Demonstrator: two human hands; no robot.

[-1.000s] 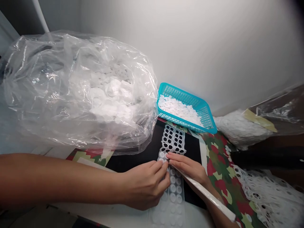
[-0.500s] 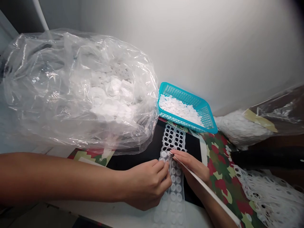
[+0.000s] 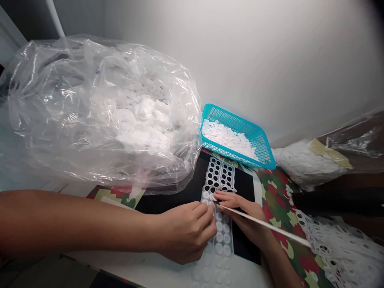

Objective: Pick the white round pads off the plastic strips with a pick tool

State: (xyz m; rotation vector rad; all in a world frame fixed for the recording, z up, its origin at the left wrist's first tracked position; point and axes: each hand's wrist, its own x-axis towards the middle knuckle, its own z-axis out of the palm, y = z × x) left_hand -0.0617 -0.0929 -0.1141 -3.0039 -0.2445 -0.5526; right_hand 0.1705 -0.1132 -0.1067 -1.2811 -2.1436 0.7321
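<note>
Newly turned stick (image 3: 270,227): White and thin, it had pointed down toward the near right corner moments earlier; by this moment it had swung flatter, its far end out over the patterned cloth (image 3: 271,200).

Right hand (image 3: 252,209): From my distant seat I saw the stick clasped between its fingers, the upper fingertips reaching a cap at the strip's middle. A gap between the upper and lower fingers showed more plainly than before.

Left hand (image 3: 187,232): It had barely moved, fingers curled inward at the caps just beside the right fingertips. Its tips were hidden, so I could not tell whether they pinched anything.

Strip (image 3: 221,176): Clear and perforated, it lay lengthwise on the black mat (image 3: 174,203), its far end near the basket (image 3: 267,162), both hands over its middle.

Caps (image 3: 219,238): White rounds filled the near part; bare holes ran beyond the fingertips. I could make out no added cap since the earlier views, and judged the shift a fresh angle on the same spot, not a row gained.

Basket: Blue, it held loose white discs (image 3: 228,136) against the wall, apart from both hands, with the bulky plastic bag (image 3: 48,148) at its left.
</note>
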